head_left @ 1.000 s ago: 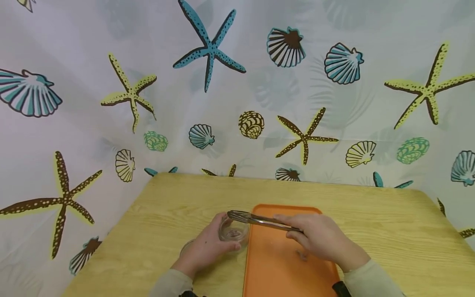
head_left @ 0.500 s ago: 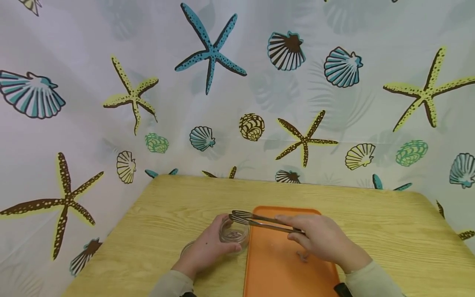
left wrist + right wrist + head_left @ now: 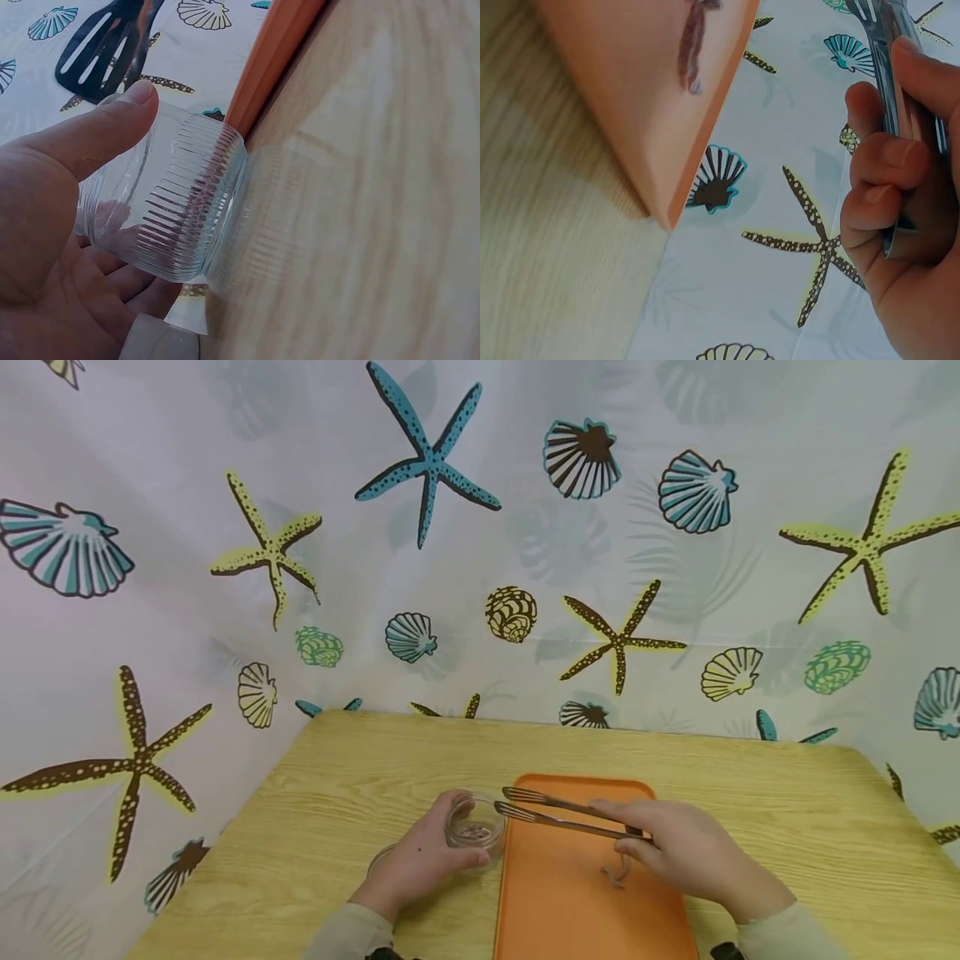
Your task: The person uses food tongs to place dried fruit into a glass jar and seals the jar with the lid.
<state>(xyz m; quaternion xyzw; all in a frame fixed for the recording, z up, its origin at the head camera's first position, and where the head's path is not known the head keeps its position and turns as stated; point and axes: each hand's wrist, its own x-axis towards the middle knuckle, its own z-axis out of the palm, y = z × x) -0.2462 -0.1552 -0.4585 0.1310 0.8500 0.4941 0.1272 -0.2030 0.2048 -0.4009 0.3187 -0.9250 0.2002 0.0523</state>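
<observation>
My left hand holds a small clear glass jar on the table beside the tray's left edge, thumb on the near side. The jar's ribbed wall shows in the left wrist view, with small reddish-brown pieces low inside. In my right hand is a pair of metal tongs with slotted tips. The tongs' arms are spread, nothing between the tips, which point left at the jar from over the tray. A thin, curved brownish strip lies on the orange tray, below the tongs.
A round clear rim shows partly behind the left wrist, the rest hidden. The wood-grain table ends at a white curtain printed with starfish and shells, at the back and both sides.
The tongs have opened and moved right, from over the jar's mouth to over the tray, along with my right hand. My left hand and the jar stay in place.
</observation>
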